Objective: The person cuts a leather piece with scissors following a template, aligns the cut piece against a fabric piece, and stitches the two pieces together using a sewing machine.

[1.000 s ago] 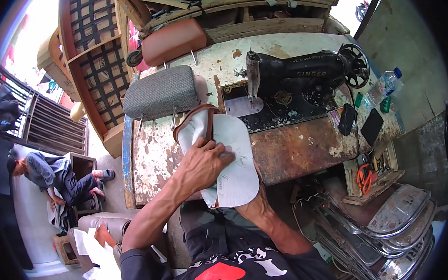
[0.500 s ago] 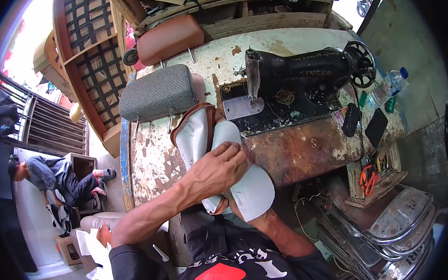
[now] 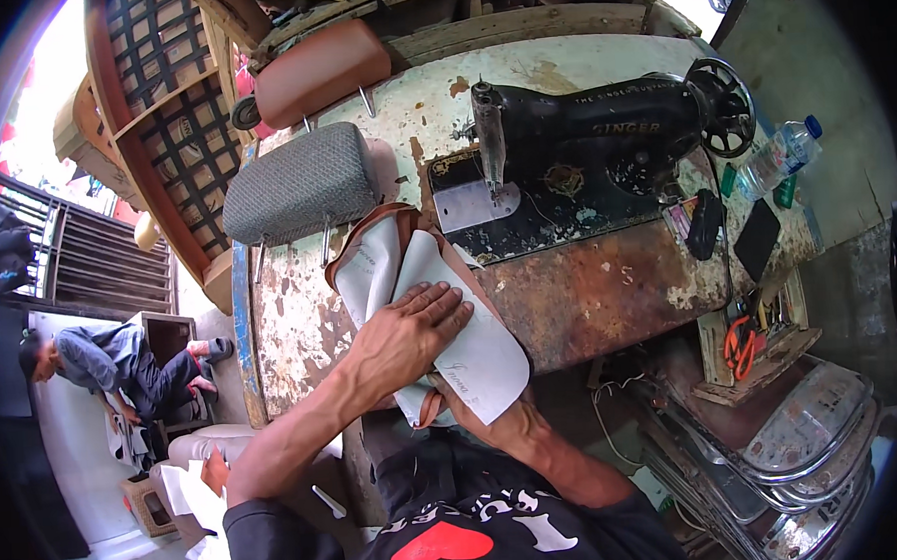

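A brown leatherette cover piece (image 3: 368, 273) with a white backing lies at the near edge of the table, below the sewing machine (image 3: 582, 134). My left hand (image 3: 421, 326) rests flat on the white side, its fingers stretched out. From underneath, my right hand (image 3: 490, 418) holds the near end of the long white panel (image 3: 487, 368); most of its fingers are hidden by the panel. Beside the cover piece stand a grey fabric headrest (image 3: 299, 181) and a brown headrest (image 3: 324, 70), both with metal posts.
To the right of the machine lie a plastic bottle (image 3: 779, 160), a black phone-like slab (image 3: 757, 238) and small items. A wooden drawer (image 3: 758, 367) holds orange-handled pliers or scissors (image 3: 740, 347). Stacked metal chair frames (image 3: 806, 435) stand below. Another person (image 3: 122, 364) sits at the left.
My left fingers have gone from curled and pinching to lying flat on the white panel. The panel has flattened out. The whole view has shifted slightly.
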Motion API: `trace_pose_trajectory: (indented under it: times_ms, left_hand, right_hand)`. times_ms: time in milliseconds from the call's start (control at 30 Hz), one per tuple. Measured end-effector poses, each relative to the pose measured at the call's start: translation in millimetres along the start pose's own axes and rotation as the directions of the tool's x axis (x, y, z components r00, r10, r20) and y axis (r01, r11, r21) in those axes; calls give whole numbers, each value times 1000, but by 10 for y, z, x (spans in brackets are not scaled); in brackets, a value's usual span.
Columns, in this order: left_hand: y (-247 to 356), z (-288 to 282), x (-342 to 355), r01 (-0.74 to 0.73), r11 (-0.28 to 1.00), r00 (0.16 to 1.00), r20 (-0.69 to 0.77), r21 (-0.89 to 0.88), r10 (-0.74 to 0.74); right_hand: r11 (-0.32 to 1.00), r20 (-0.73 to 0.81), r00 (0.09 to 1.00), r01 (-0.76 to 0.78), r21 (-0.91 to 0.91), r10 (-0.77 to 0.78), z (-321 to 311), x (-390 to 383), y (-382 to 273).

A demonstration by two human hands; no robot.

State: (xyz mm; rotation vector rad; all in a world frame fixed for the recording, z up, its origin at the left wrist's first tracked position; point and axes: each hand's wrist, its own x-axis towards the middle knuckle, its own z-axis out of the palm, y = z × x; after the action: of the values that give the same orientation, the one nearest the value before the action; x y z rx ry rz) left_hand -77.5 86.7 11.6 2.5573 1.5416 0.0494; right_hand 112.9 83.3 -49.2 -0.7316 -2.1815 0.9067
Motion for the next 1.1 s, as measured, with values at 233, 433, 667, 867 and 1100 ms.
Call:
trace_pose_trajectory:
  times_ms: [233,433,667,867,1100]
  left_hand:
    - [-31,-19,34,-69,998,998,8,11,69]
    - [-7,-10,88,-71,997,997,31,5,70]
    - [-44,7,73,-60,998,998,12,-15,60]
    - [-31,-27,104,-41,997,999,30,-61,43]
    - [-36,12,52,-82,995,995,51,-47,85]
  right_hand:
    - [998,45,998,34,-53,-32,-13,-71,36]
    - [997,-4,998,61,-37,-62,-31,-124,46]
    - [998,9,999,38,-55,-38,-44,-55,-4]
    - [993,191,977,-77,-88,92,-116,-166,-45]
    - [945,362,932,-122,303,4,-1587,281,-146]
